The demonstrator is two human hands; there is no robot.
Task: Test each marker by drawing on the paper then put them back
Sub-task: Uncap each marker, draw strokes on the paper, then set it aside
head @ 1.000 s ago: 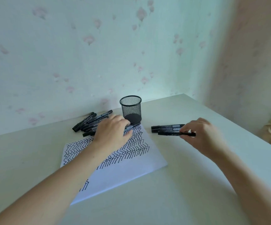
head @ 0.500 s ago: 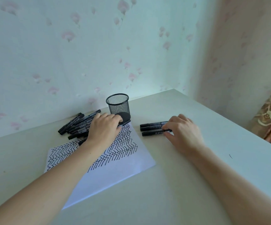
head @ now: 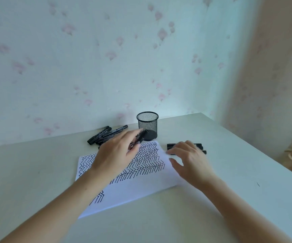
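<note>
- Now, the black marker [head: 140, 137] I am working with sits in my left hand [head: 117, 151], pinched between fingers and thumb, above the far edge of the paper [head: 141, 188] and just in front of the mesh pen cup [head: 148, 122].
- Its long axis runs from near-left to far-right, with the upper end aimed at the cup base; blur keeps me from telling cap end from tail.
- My right hand [head: 190, 158] holds nothing, fingers loosely spread over the paper's right edge beside three markers [head: 200, 146] on the tabletop [head: 211, 216].
- Risks, as I judge them: the raised end could knock the light cup, and a loose pinch could drop the marker into the untested pile [head: 105, 133].
</note>
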